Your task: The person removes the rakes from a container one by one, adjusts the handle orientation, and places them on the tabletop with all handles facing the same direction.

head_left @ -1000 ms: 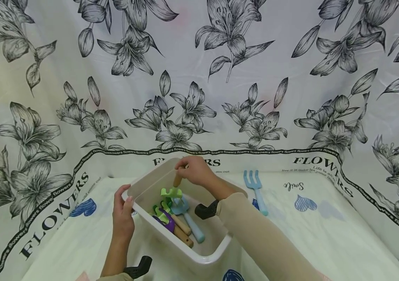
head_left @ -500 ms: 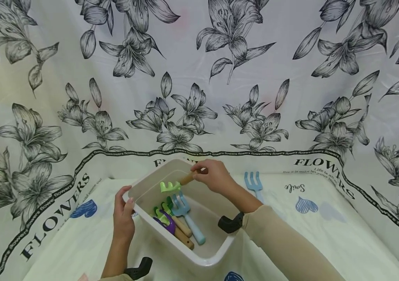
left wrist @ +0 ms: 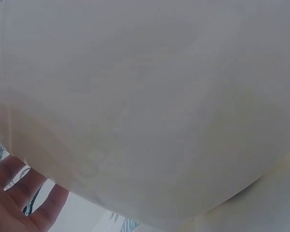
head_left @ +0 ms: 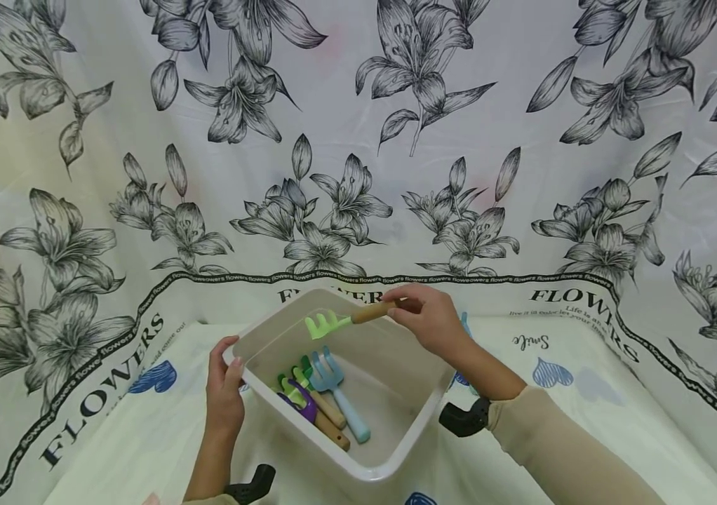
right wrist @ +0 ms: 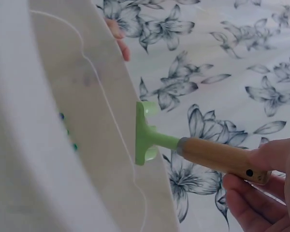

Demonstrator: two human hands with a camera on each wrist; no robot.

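My right hand (head_left: 426, 315) pinches the wooden handle end of a light green hand rake (head_left: 328, 324), seen close in the right wrist view with its handle (right wrist: 217, 157) between thumb and fingers. The rake hangs above a tilted white plastic bin (head_left: 390, 456), its tines over the far left part. With its thumb over the rim, my left hand (head_left: 224, 386) grips the bin's left corner. Inside the bin lie a light blue fork (head_left: 341, 396), a purple-headed tool (head_left: 304, 403) and green-headed tools (head_left: 292, 386) with wooden handles. The left wrist view shows mostly the bin's outer wall (left wrist: 150, 96).
Behind the right hand, another blue fork (head_left: 464, 324) on the cloth is mostly hidden. The pale cloth (head_left: 586, 407) with printed blue hearts covers the surface. A flower-printed curtain (head_left: 358, 140) rises at the back.
My right hand has lifted the green rake out from among the tools and drawn it up and right, turning it nearly level. The left hand keeps its grip on the bin.
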